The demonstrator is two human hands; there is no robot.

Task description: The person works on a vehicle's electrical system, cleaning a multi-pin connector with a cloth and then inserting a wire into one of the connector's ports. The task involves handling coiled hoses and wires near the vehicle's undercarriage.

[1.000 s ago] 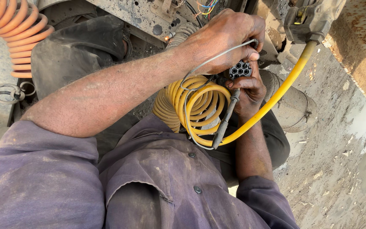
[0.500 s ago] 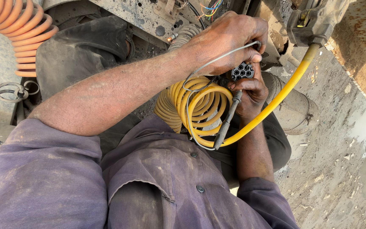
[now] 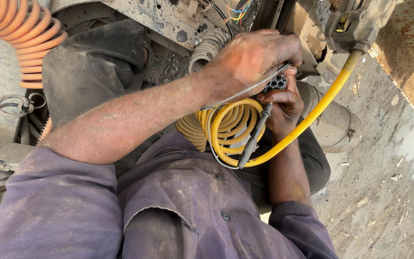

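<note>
Black multi-pin plug connector [image 3: 276, 82], round-faced with a cluster of small sockets, is held in front of the grimy metal vehicle chassis [image 3: 168, 19], just above the yellow coiled plastic air hose [image 3: 231, 124]. It is pinched between both hands. The left hand [image 3: 255, 60] is laid over it from above, its fingers curled tightly down around the connector's top, with a thin grey cable [image 3: 238, 93] trapped beneath the palm. The right hand [image 3: 283, 103] is seen below the connector, its fingers closed around the connector's underside and around the dark, slim handle of a screwdriver-like tool [image 3: 254, 136], which hangs down across the coil of the yellow hose. The straight end of the hose is run up to the right of the connector to a grey metal fitting [image 3: 355, 29]. An orange coiled hose [image 3: 29, 43] is seen far to the left of the connector, and bundled coloured wires [image 3: 239, 10] above it. Purple, soiled work sleeves are worn on both arms
</note>
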